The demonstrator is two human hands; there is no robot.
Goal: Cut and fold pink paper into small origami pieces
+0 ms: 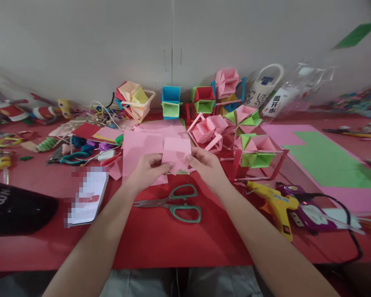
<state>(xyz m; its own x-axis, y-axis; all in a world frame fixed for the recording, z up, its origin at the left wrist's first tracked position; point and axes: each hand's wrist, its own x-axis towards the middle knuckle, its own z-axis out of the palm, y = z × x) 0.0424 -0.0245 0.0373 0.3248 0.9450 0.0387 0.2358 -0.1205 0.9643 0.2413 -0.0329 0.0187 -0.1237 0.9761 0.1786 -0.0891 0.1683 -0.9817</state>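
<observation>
Between my two hands is a small square of pink paper (177,149), held up over larger pink sheets (140,150) on the red table. My left hand (150,168) pinches its lower left edge between thumb and fingers. At the right edge, my right hand (204,163) grips it the same way, thumb on the front. Scissors (173,203) with grey-green handles lie just below the hands, blades pointing left and slightly apart. Folded paper models, one a pink piece (205,130) and one pink and green (258,152), stand beyond my right hand.
A phone (89,198) and a black object (18,210) lie left. At right are a yellow glue gun (273,204) with a black cable, a purple device (309,210) and a green sheet (330,159). A plastic bottle (284,97) and several paper models line the back wall.
</observation>
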